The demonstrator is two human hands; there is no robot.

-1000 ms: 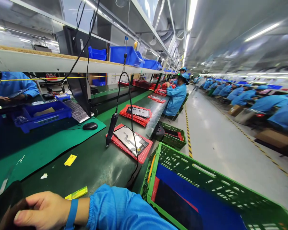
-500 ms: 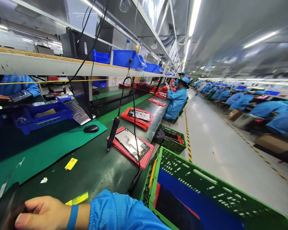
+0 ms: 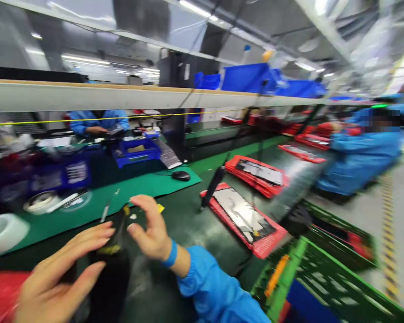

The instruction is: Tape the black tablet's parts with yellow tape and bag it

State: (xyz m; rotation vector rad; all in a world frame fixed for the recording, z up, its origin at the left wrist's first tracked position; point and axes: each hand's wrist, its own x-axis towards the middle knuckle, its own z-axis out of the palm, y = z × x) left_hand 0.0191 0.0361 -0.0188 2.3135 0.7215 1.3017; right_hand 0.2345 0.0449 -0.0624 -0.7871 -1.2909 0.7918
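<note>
A dark, glossy flat panel (image 3: 109,287), blurred by motion, stands tilted between my two hands at the lower left. My left hand (image 3: 62,273) is on its near left side, fingers stretched out and thumb apart. To the panel's right, close to its upper edge, is my right hand (image 3: 151,231), with thumb and fingers spread and a blue band at the wrist. Whether fingertips touch the panel is too blurred to tell. A black electric screwdriver (image 3: 212,187) hangs beyond my right hand, beside an opened tablet (image 3: 240,211) on red bubble wrap (image 3: 272,240).
Another tablet on a red stack (image 3: 261,175) lies farther along the bench. Green crates (image 3: 340,269) stand at the right. A tape roll (image 3: 5,233), a mouse (image 3: 181,176) and a blue tray (image 3: 136,152) are at the left. Co-workers sit across and at the right.
The view has swung left. My left hand has come into view, and my right hand, which was closed on the dark panel, now has its fingers spread beside it.
</note>
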